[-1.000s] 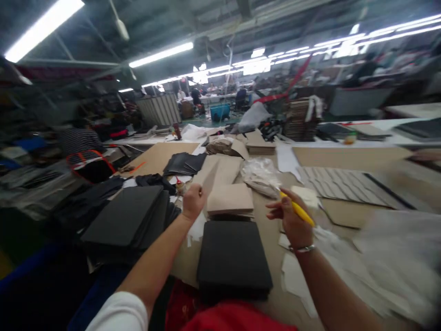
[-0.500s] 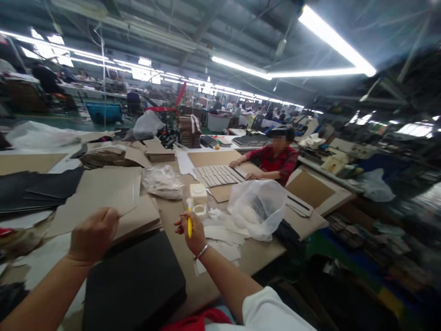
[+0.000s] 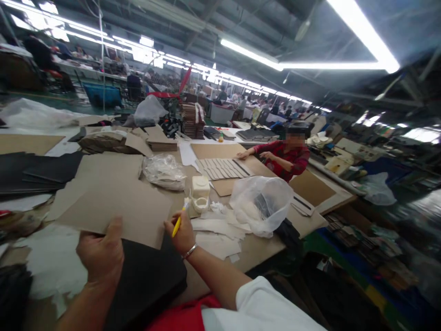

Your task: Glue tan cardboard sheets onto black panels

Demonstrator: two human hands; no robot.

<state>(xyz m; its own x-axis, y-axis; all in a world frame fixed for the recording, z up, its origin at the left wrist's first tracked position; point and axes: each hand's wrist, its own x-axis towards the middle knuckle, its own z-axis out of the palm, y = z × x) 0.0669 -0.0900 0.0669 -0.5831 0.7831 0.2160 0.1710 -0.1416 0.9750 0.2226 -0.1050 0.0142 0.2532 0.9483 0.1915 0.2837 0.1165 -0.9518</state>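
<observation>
My left hand (image 3: 101, 255) grips the near edge of a brown cardboard sheet (image 3: 117, 211) and holds it lifted over a thick stack of black sheets (image 3: 148, 280). My right hand (image 3: 181, 234) is closed round a yellow brush (image 3: 178, 223), its tip pointing up toward a small white pot (image 3: 200, 192). Under the sheet lies a pile of more brown cardboard (image 3: 103, 170).
White paper scraps (image 3: 217, 234) and a clear plastic bag (image 3: 260, 204) lie to the right. Black sheets (image 3: 31, 172) lie at the left. Across the table a person in a red shirt (image 3: 287, 156) works over grey strips (image 3: 222, 168) on cardboard. The table edge (image 3: 275, 250) runs near right.
My view has swung from left to right. My left hand has taken a cardboard sheet off the pile and drawn it toward me over the black stack. The right hand keeps the brush.
</observation>
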